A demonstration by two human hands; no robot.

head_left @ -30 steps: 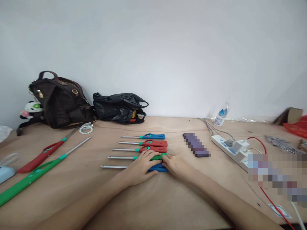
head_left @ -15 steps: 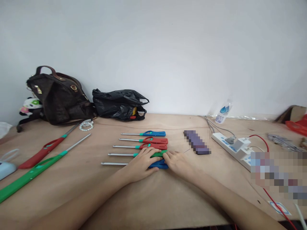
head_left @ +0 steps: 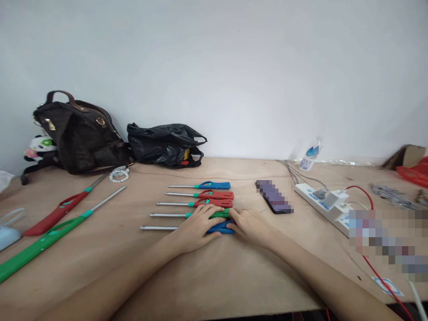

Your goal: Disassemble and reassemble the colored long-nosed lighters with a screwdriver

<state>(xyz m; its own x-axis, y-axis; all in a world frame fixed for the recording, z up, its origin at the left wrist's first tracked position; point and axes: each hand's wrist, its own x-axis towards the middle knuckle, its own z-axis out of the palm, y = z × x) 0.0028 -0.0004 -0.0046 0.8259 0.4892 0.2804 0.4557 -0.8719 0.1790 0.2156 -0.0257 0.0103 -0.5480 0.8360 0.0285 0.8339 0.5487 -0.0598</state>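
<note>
Several long-nosed gas lighters with metal barrels lie side by side in a row, barrels to the left. My left hand point(head_left: 197, 227) covers the middle of the two nearest, its thumb and fingers around the near blue lighter point(head_left: 217, 228), with other fingers over the green lighter point(head_left: 219, 214). At their handle ends, my right hand point(head_left: 250, 226) has its bent fingertips on the green lighter's butt. Beyond are two red lighters point(head_left: 220, 195) and a far blue lighter point(head_left: 219, 185). My palms hide parts of the near handles.
Left lie a long red lighter point(head_left: 56, 214) and a long green lighter point(head_left: 47, 240). Behind are a bead bracelet point(head_left: 119, 175), a dark backpack point(head_left: 83, 138) and a black plastic bag point(head_left: 160, 145). Right are a blurred phone point(head_left: 274, 196), a power strip point(head_left: 310, 198) and a bottle point(head_left: 310, 155).
The view has shifted slightly. Both hands stay at the two nearest lighters, with the right fingertips slightly moved at the handle ends. The row keeps its arrangement.
</note>
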